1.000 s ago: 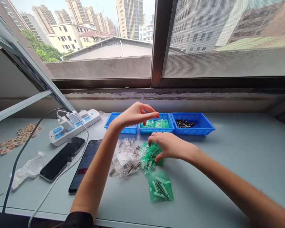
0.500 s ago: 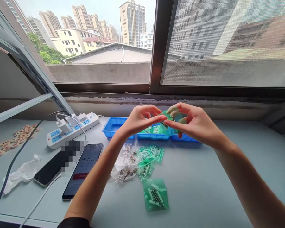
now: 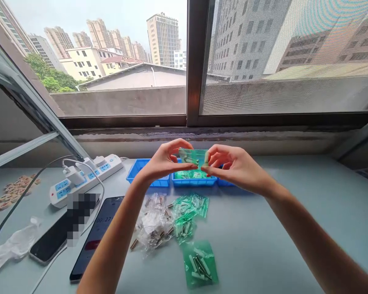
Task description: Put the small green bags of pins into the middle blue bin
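Your fingertips pinch a small green bag (image 3: 194, 157) from both sides: your left hand (image 3: 165, 161) grips its left edge between thumb and forefinger, and your right hand (image 3: 233, 165) grips its right edge the same way. You hold the bag up in the air, stretched flat between the two hands, above the row of blue trays at the back of the table (image 3: 294, 228). What is inside it cannot be made out.

Right under the bag sits the middle blue tray (image 3: 194, 181), and it holds more green bags. The left blue tray (image 3: 141, 173) stands touching it; your left hand hides most of it, so its contents cannot be told. The right blue tray (image 3: 225, 183) shows only as a sliver under your right hand.

Nearer to you, on the table, lies a heap of clear bags (image 3: 151, 224) with small metal pins in them, and just beside it on the right a heap of green bags (image 3: 188, 210) with the same sort of pins. One green bag (image 3: 200, 263) lies alone, closest to you, with several pins showing through it.

Well to the left lie two phones (image 3: 67, 239), a white power strip (image 3: 86, 177) with chargers plugged in, and a crumpled clear wrapper (image 3: 12, 247).
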{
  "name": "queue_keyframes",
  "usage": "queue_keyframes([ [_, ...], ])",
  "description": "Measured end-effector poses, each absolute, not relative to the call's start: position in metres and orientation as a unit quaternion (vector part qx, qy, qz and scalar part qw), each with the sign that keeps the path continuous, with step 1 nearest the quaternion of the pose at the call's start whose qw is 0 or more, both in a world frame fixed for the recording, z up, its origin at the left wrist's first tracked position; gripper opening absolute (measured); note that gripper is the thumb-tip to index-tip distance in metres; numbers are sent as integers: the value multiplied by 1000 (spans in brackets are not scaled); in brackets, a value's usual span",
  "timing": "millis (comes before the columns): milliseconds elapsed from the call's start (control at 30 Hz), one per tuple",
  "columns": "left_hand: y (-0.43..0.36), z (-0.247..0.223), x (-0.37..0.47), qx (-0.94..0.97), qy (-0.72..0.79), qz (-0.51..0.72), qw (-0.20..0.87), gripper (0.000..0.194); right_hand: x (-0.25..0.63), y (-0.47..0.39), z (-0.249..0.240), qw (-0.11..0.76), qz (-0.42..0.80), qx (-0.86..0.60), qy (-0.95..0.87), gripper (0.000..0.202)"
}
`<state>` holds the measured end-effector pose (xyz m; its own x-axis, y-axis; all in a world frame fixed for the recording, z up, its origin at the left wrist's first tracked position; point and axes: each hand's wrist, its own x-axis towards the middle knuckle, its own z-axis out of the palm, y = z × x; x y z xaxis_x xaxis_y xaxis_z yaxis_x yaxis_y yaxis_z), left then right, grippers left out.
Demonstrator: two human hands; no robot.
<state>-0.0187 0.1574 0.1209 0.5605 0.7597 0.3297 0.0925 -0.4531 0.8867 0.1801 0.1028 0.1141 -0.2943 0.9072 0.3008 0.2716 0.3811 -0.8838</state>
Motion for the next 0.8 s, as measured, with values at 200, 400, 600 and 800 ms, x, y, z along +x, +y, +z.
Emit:
queue_keyframes([
  [200, 162, 118, -27, 807, 276, 342, 394, 26, 181, 119, 93, 405, 333, -399, -753, 27],
  [400, 160, 116, -23, 863, 204, 375, 270, 14, 178, 118, 90, 445, 126, -365, -808, 4],
  [600, 155, 119, -19, 886, 226, 399, 62, 7, 177, 118, 88, 464, -77, -381, -796, 17],
  [800, 151, 126, -24, 876, 227, 421, 61, 17, 167, 104, 97, 540, 0, -329, -775, 10],
])
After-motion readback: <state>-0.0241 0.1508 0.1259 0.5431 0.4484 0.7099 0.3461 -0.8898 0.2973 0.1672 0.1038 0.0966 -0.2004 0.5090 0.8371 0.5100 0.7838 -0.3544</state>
